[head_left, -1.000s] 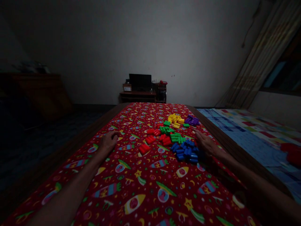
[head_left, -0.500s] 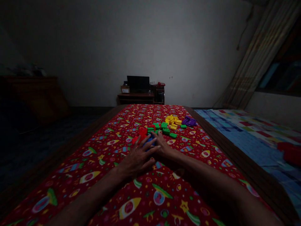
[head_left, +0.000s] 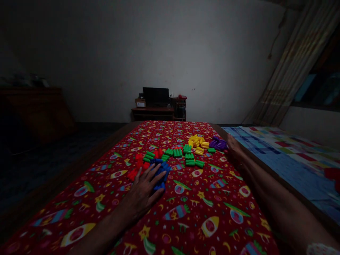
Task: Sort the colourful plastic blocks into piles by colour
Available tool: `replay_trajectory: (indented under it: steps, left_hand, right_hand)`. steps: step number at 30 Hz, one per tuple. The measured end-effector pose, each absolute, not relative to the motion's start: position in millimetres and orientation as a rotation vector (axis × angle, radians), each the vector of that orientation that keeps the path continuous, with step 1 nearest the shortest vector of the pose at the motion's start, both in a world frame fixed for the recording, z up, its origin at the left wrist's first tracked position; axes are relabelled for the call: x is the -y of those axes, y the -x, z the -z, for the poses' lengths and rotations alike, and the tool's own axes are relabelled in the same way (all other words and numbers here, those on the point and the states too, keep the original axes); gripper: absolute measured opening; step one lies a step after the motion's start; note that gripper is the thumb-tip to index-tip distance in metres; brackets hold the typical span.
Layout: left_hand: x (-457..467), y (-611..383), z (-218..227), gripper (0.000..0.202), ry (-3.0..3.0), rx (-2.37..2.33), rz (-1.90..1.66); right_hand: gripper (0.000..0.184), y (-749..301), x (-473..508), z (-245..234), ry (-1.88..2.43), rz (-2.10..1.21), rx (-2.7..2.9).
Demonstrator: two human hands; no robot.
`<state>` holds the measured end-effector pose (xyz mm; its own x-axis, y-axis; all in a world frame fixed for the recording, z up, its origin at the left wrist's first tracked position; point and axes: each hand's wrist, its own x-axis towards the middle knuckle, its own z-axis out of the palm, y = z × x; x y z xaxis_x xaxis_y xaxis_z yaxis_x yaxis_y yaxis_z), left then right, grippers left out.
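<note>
My left hand [head_left: 145, 187] lies with fingers spread at the near edge of a pile of blue plastic blocks [head_left: 162, 173], partly covering it. Just past its fingertips are red blocks [head_left: 138, 163], touching the blue pile. Green blocks [head_left: 177, 152] form a loose row in the middle. My right hand [head_left: 234, 146] is held edge-on with fingers stretched out, close beside a heap of purple blocks [head_left: 218, 143]. No block shows in it. Between the purple and green ones sits a heap of yellow blocks [head_left: 196, 141].
A red patterned cloth [head_left: 180, 219] covers the long table. To the right is a bed with a blue checked sheet [head_left: 255, 152]. Beyond the table's far end stands a desk [head_left: 152, 110] with a dark monitor [head_left: 156, 95]. A wooden cabinet [head_left: 34, 109] is at the left.
My hands have parted: the right moved from the blue blocks to beside the purple heap. The left moved nearer and leftward, along with the blue and red blocks; the green ones are more spread out.
</note>
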<state>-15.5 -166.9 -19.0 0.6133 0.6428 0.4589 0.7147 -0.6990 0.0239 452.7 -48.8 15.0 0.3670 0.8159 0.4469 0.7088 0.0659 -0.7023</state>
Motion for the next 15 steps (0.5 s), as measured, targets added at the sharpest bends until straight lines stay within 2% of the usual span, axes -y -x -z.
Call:
replay_trajectory:
  steps: [6, 15]
  left_hand:
    - [165.6, 20.0, 25.6, 0.053, 2.651, 1.174, 0.667]
    - [168.1, 20.1, 24.0, 0.054, 2.633, 1.138, 0.661]
  right_hand:
    - [0.076, -454.1, -2.8, -2.2, 1.728, -0.278, 1.259]
    - [0.072, -368.9, -42.0, -10.0, 1.364, -0.796, 1.476]
